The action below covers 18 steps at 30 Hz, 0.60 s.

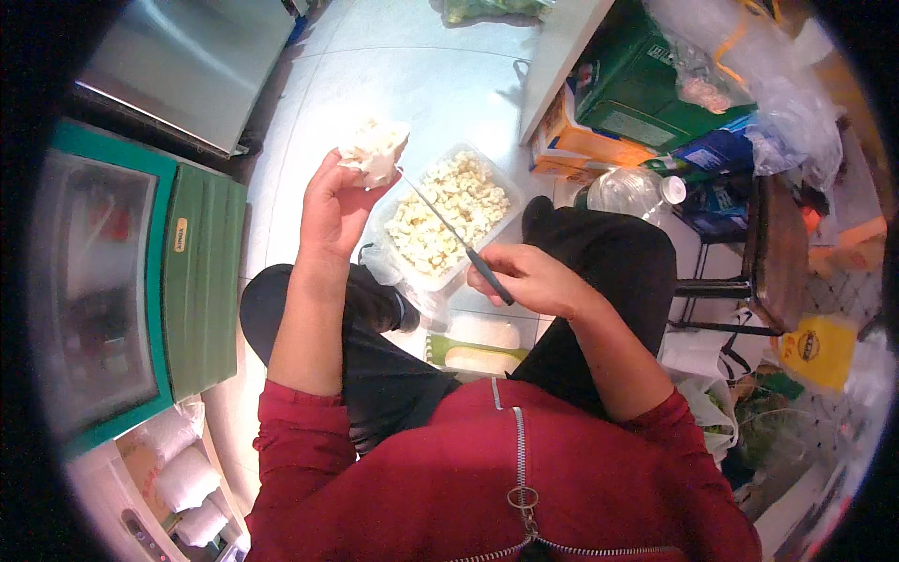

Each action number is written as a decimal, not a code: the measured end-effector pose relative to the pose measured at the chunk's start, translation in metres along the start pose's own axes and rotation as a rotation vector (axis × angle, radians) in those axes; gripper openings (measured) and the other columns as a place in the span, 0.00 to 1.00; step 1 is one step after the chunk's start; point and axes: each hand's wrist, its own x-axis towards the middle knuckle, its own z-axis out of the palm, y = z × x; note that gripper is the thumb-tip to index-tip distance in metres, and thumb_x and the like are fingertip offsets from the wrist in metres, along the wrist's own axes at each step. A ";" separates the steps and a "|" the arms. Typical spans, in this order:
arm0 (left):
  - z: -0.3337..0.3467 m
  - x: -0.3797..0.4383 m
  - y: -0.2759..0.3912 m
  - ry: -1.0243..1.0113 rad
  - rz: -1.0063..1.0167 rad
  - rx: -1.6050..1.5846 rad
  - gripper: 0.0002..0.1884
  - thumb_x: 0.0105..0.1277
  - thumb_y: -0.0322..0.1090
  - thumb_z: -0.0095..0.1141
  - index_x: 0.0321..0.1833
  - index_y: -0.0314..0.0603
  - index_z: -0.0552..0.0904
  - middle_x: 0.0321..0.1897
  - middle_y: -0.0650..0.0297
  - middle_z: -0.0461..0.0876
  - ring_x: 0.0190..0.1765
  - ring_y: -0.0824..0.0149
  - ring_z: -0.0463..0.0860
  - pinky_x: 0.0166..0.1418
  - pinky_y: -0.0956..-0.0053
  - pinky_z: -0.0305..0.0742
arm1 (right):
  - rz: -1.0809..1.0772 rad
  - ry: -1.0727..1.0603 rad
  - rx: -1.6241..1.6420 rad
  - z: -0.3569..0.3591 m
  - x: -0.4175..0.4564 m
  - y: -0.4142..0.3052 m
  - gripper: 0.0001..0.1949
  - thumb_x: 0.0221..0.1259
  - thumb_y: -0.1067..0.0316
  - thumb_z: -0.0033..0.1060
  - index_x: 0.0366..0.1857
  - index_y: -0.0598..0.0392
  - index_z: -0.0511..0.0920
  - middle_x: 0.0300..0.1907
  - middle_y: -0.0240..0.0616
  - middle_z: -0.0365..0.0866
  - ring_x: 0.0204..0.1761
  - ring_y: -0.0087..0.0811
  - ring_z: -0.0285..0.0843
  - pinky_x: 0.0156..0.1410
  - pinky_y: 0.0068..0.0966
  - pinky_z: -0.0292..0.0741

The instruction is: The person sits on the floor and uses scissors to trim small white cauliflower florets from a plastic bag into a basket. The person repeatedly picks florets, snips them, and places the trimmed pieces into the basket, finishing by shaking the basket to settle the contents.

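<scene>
A pale, lumpy piece of cauliflower (373, 151) is held up in my left hand (336, 204), its underside against my fingers. My right hand (530, 279) grips the dark handle of a knife (486, 272). The narrow blade slants up to the left, and its tip is close to the cauliflower; whether they touch I cannot tell. Below both hands, a clear plastic tub (516, 184) full of small cauliflower florets (449, 218) is on the tiled floor between my legs. The blade crosses above the florets.
Crumpled clear plastic (430, 302) lies by the tub. A green-framed cabinet (204, 281) and a steel appliance (189, 63) flank my left. On my right are cardboard boxes (562, 144), a large clear bottle (625, 193) and a dark stool (776, 260). A filled bag (491, 8) lies ahead.
</scene>
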 end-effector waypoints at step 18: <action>0.002 -0.004 -0.029 0.054 0.057 0.569 0.26 0.52 0.22 0.40 0.59 0.32 0.70 0.49 0.54 0.78 0.50 0.64 0.79 0.55 0.72 0.73 | 0.167 0.200 -0.441 0.005 0.012 0.006 0.22 0.56 0.45 0.54 0.32 0.59 0.78 0.19 0.35 0.73 0.25 0.27 0.70 0.32 0.26 0.65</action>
